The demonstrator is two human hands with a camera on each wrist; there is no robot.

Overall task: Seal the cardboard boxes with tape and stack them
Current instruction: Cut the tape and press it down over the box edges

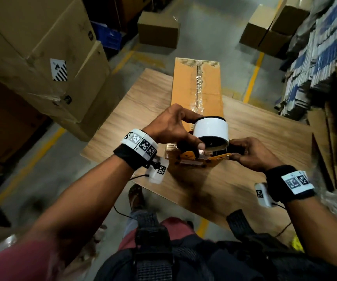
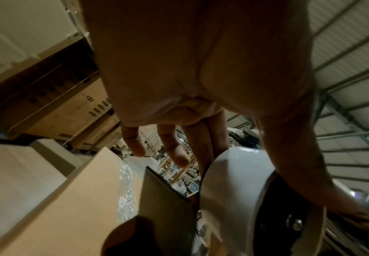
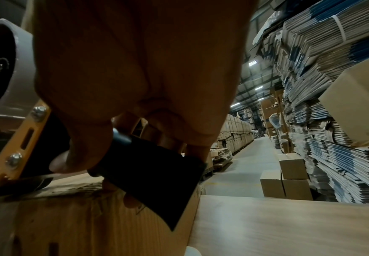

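Note:
A long cardboard box (image 1: 197, 84) lies lengthwise on the wooden table (image 1: 260, 130), with clear tape along its top seam. At its near end sits a tape dispenser with a white roll (image 1: 211, 128), an orange frame (image 1: 216, 158) and a black handle (image 3: 153, 171). My left hand (image 1: 169, 126) grips the roll (image 2: 229, 181), fingers over its far side and thumb on the near face. My right hand (image 1: 252, 153) is curled round the handle, thumb by the orange frame (image 3: 15, 147). The dispenser's front edge rests on the box (image 3: 91, 216).
Tall stacked cartons (image 1: 32, 47) stand close on the left. Smaller boxes (image 1: 158, 31) (image 1: 268, 33) sit on the floor beyond the table. Piles of flat cardboard (image 1: 321, 57) line the right side. Bare table shows on both sides of the box.

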